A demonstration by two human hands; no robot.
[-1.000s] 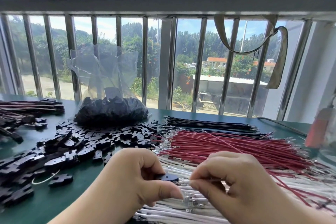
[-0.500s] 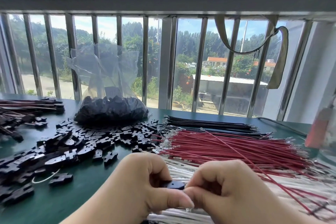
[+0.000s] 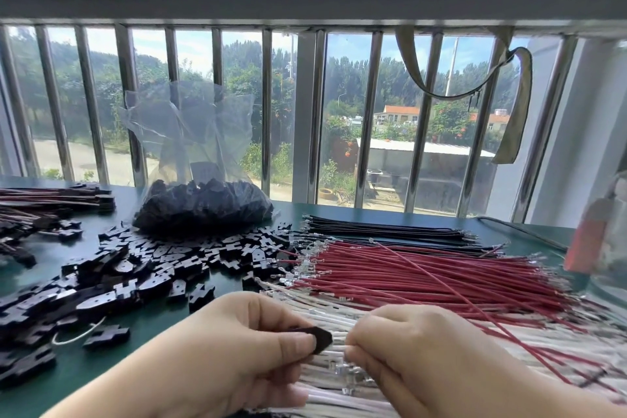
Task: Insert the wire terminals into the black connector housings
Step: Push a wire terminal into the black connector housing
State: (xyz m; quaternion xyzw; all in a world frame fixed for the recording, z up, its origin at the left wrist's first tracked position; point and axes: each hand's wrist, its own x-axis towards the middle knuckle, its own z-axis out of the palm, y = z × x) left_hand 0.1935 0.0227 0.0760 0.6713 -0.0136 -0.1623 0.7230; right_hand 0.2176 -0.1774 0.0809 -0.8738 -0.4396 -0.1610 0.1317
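Small black plastic connector housing (image 3: 320,339) sits low centre, just above the white wires, pinched between thumb and curled fingers of the left hand (image 3: 234,346). Right hand (image 3: 417,349) is right beside it, fingers curled, fingertips (image 3: 353,355) pressed together at the housing's right end, pinching a thin red wire (image 3: 475,302) that runs up and back to the right over the wire piles. Terminal end itself hidden by fingers.

Under both hands: flat bundle of white wires (image 3: 325,387) with clear-looking terminals. Behind it a wide layer of red wires (image 3: 424,268), then a row of black wires (image 3: 390,231).

Left of the wires: loose heap of black connector housings (image 3: 135,268) spread on the dark green table (image 3: 169,326). Behind the heap a clear plastic bag (image 3: 200,200) part full of black housings. Far left, stack of finished wire assemblies (image 3: 51,200). Barred window (image 3: 315,119) at back, blurry orange item (image 3: 590,234) at right edge.
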